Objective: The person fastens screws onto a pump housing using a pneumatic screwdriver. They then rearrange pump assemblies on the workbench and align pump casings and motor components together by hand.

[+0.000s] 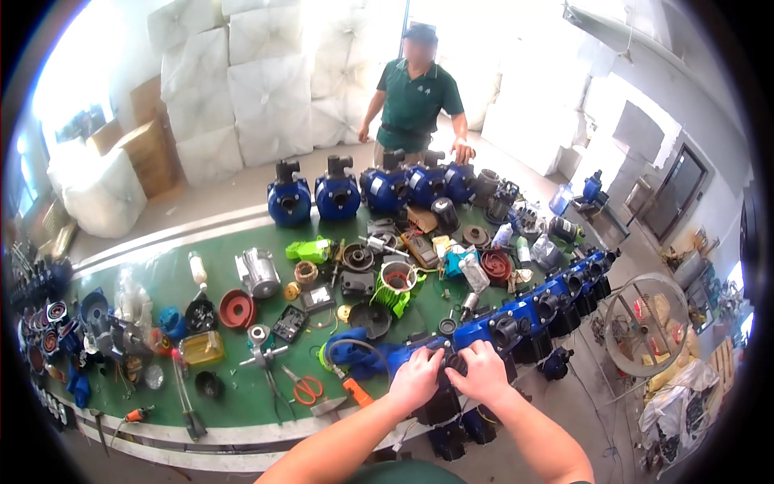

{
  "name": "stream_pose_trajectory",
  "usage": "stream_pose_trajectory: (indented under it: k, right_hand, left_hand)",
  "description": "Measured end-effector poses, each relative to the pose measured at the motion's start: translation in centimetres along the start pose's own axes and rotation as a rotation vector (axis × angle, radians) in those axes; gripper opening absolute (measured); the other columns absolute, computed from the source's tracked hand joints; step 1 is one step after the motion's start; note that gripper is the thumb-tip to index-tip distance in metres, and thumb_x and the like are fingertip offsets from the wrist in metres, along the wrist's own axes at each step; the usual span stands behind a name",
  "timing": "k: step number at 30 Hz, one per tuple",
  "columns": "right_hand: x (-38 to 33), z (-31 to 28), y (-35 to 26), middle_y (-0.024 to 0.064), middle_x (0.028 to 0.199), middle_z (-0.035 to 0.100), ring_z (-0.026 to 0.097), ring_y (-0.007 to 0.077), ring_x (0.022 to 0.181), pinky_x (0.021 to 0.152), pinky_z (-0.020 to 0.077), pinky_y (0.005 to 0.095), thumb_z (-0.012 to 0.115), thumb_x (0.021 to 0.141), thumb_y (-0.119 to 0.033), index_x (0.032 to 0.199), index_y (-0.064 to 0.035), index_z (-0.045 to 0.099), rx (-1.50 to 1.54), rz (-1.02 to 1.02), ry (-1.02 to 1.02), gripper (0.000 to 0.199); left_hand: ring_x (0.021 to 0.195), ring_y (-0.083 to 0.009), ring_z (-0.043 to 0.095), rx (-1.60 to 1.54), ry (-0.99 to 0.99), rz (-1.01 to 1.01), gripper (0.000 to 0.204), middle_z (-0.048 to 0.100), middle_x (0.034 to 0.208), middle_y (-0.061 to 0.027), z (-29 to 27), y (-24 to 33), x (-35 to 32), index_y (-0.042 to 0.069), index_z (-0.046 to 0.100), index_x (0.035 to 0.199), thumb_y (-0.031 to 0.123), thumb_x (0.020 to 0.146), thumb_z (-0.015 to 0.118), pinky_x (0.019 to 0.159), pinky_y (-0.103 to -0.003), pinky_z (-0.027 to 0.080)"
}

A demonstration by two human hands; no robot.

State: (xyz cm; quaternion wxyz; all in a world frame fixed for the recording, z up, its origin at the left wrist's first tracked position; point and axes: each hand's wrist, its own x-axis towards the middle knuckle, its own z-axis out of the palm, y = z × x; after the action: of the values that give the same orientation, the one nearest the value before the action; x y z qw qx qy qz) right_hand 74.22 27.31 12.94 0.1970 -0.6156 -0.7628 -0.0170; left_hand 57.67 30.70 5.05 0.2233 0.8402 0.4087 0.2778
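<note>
Got both hands in close at a black fitting (453,369) atop a blue pump (439,401), right at the near edge of the green counter (161,278). Seeing the grip of the right hand (480,373) curled in and pinching that fitting; also seeing the left hand (417,377) bunched up at its left side, but can't tell if pinching or just resting. Counting five far-edge pumps (337,200) in a row, one pair of orange-handled scissors (307,392), one yellow tub (201,348), one silver motor (258,273), one bright green housing (393,300).
</note>
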Motion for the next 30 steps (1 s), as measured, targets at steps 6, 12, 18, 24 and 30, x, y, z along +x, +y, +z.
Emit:
stream_pose_trajectory:
  k: [6,12,18,24,30]
  right_hand:
    - [-1.0,1.1,0.4,0.0124,0.091,0.061,0.06,0.0337,0.091,0.076,0.0528,0.0427,0.072,0.075,-0.026,0.086,-0.0092,0.069,0.058,-0.202,0.022,0.02]
    - [-2.1,2.4,1.2,0.0118,0.097,0.063,0.06,0.0334,0.093,0.081,0.0524,0.0408,0.071,0.07,-0.021,0.086,-0.0075,0.069,0.042,-0.065,-0.048,0.021]
    - [-1.7,1.7,1.0,0.0119,0.097,0.062,0.06,0.0331,0.095,0.078,0.0534,0.0409,0.074,0.073,-0.028,0.088,-0.0071,0.069,0.057,0.006,0.036,0.026]
    - [-1.8,2.3,1.8,0.0114,0.095,0.06,0.06,0.0319,0.093,0.078,0.0533,0.04,0.076,0.075,-0.03,0.086,-0.0077,0.07,0.119,0.04,0.026,0.025]
    - [-1.7,2.4,1.6,0.0107,0.095,0.062,0.059,0.0323,0.091,0.077,0.0525,0.0408,0.073,0.075,-0.023,0.082,-0.0084,0.072,0.097,-0.218,0.061,0.016]
  left_hand:
    - [0.123,-0.0396,0.054,0.001,-0.103,-0.052,0.072,0.054,0.13,-0.0245,0.4,-0.3,-0.6,0.01,0.048,0.14,0.016,0.073,0.075,0.1,-0.043,0.05]
    - [0.115,-0.0374,0.056,-0.123,0.027,-0.03,0.062,0.059,0.121,-0.017,-0.7,0.7,-1.3,0.011,0.054,0.137,0.017,0.077,0.07,0.097,-0.046,0.049]
    - [0.111,-0.035,0.058,-0.189,0.022,-0.033,0.041,0.061,0.115,-0.0164,-2.8,1.3,-0.5,0.01,0.066,0.121,0.016,0.08,0.066,0.093,-0.043,0.05]
    - [0.106,-0.0358,0.062,-0.035,0.017,-0.01,0.039,0.06,0.121,-0.0132,-3.4,0.3,-0.5,0.013,0.067,0.121,0.011,0.083,0.06,0.091,-0.042,0.052]
    - [0.096,-0.0347,0.062,-0.243,0.111,-0.101,0.035,0.059,0.117,-0.0145,-0.3,-1.8,-3.4,0.011,0.068,0.117,0.007,0.082,0.064,0.083,-0.04,0.052]
